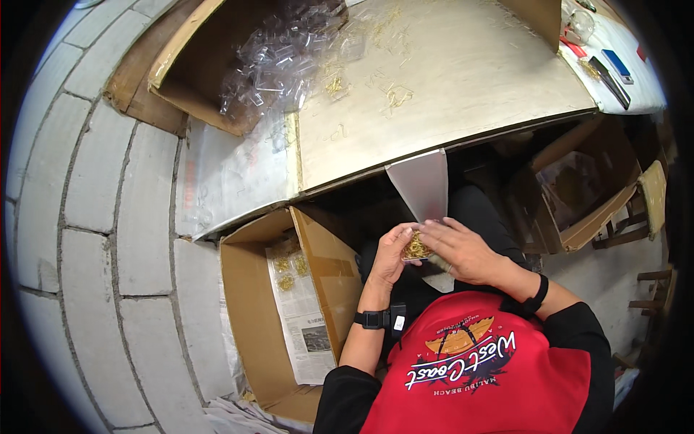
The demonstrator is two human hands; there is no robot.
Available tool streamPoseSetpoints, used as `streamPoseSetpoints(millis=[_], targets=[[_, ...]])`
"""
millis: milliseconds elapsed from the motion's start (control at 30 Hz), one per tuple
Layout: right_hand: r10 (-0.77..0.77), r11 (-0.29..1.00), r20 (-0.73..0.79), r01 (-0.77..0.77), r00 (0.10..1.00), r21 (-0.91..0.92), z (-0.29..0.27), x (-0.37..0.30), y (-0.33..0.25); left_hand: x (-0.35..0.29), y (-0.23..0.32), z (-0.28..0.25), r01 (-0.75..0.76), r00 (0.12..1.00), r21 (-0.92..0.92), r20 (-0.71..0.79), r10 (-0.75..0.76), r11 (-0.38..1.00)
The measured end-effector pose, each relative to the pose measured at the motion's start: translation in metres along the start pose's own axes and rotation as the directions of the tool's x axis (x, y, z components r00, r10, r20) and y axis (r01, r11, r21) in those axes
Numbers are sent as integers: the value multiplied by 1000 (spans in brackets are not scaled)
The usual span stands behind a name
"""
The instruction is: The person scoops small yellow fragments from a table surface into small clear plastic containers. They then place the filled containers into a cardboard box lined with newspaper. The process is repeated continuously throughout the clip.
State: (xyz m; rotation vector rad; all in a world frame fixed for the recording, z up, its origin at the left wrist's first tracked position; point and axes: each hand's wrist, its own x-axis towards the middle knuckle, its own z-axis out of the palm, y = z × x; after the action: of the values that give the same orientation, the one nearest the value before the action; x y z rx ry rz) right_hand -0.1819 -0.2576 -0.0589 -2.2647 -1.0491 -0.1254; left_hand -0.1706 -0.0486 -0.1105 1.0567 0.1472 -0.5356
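Above my lap, a small clear plastic box point(416, 248) is packed with thin gold-coloured wire pieces, too small to name exactly. My left hand point(390, 254) is closed around its left side, thumb and fingers at the edge. From the right, my right hand point(463, 251) reaches over the box, its fingers pressed together along the far and right edges; its thumb is mostly hidden. Just beyond my hands, a pale grey panel point(423, 184) slopes down from the table edge.
Clear plastic cases point(278, 61) heap on the table point(448, 101) by a tipped carton point(181, 50), with loose gold pieces around. To my left, a cardboard box point(329, 260) holds newspaper point(300, 333) and several filled cases point(285, 271). Another carton point(585, 188) stands under the table, right.
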Motion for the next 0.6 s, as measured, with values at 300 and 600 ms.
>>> streamPoseSetpoints(millis=[300, 600], targets=[[-38, 995, -81, 31, 996, -96, -19, 19, -11, -5, 38, 38, -201, 978, -59, -66, 197, 978], [-59, 993, -110, 47, 992, -106, -34, 35, -20, -13, 65, 57, -231, 970, -88, -90, 224, 969]])
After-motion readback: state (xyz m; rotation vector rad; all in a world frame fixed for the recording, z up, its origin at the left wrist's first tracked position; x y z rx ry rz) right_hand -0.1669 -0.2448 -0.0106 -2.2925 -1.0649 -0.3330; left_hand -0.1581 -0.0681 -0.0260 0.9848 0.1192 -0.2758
